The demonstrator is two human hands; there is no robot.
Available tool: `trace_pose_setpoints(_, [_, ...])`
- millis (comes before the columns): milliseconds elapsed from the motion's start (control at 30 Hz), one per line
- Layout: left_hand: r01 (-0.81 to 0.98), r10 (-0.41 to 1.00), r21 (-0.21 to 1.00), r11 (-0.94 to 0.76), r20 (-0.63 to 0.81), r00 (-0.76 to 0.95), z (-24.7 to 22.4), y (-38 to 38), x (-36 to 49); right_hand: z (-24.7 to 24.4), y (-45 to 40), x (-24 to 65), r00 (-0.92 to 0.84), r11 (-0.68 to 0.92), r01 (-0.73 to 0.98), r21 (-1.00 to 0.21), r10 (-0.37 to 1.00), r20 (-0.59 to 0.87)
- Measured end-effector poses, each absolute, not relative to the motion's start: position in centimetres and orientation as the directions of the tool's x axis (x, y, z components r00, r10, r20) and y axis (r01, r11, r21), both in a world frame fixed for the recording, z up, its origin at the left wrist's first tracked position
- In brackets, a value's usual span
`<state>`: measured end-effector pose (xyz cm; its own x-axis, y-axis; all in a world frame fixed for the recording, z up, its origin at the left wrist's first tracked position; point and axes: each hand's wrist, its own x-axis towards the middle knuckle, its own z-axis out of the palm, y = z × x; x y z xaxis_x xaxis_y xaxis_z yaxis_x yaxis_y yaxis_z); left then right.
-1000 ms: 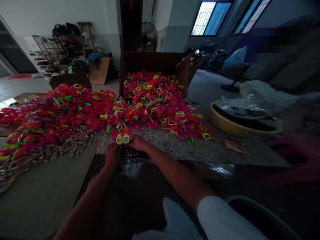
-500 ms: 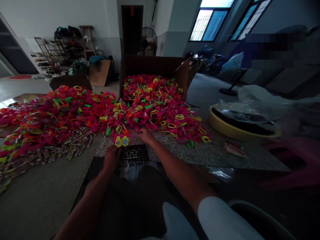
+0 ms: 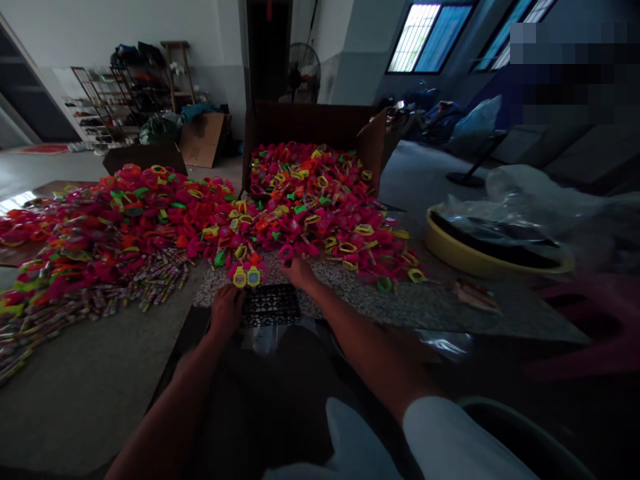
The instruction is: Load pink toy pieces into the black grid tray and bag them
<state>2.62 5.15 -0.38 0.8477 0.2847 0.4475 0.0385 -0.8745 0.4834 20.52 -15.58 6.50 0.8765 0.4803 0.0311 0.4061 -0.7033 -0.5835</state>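
A black openwork grid tray [image 3: 273, 305] lies at the near edge of the speckled tabletop. My left hand [image 3: 227, 310] grips its left edge with bent fingers. Two yellow toy watches, one with a pinkish face [image 3: 240, 277] and one with a blue face [image 3: 254, 277], lie side by side just beyond the tray, with pink pieces around them. My right hand [image 3: 300, 272] is closed at the near side of the big pile, its fingertips on a pink toy watch [image 3: 286, 253]. The pile of toy watches [image 3: 320, 220] is pink, yellow, orange and green.
Behind the pile, a cardboard box [image 3: 315, 120] lies open toward me, spilling watches. More watches and thin patterned tubes [image 3: 165, 277] spread leftward. At right are a yellow basin [image 3: 475, 257] with clear plastic, a small reddish block [image 3: 475, 295] and a pink stool [image 3: 585, 313].
The view has shifted slightly. My right hand has moved a little, and a pink watch now shows at its fingertips. My left hand stays at the tray's edge.
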Motion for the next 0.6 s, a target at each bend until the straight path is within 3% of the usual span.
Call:
trace_pose_setpoints(100, [0.036,0.284,0.487,-0.873,0.448,0.848,-0.4,5.2,2.7,5.9,-15.6,18.3,0.831,-0.549,0.405,-0.731,0.554,0.044])
trace_pose_setpoints(200, [0.025,0.280,0.491,-0.871,0.454,0.846,-0.3,5.2,2.7,5.0,-15.5,16.6,0.829,-0.465,0.299,-0.833,0.558,-0.013])
trace_pose_setpoints(400, [0.054,0.299,0.505,-0.862,0.420,0.857,-0.2,5.2,2.7,4.6,-15.4,15.0,0.770,-0.383,0.076,-0.920,0.609,-0.190])
trace_pose_setpoints(500, [0.051,0.292,0.505,-0.862,0.412,0.863,0.0,5.2,2.7,5.0,-15.3,14.5,0.773,-0.401,0.229,-0.887,0.628,-0.084])
trace_pose_setpoints(600, [0.047,0.284,0.500,-0.865,0.410,0.867,0.1,5.2,2.7,5.4,-15.0,14.1,0.756,-0.476,0.443,-0.759,0.653,0.032])
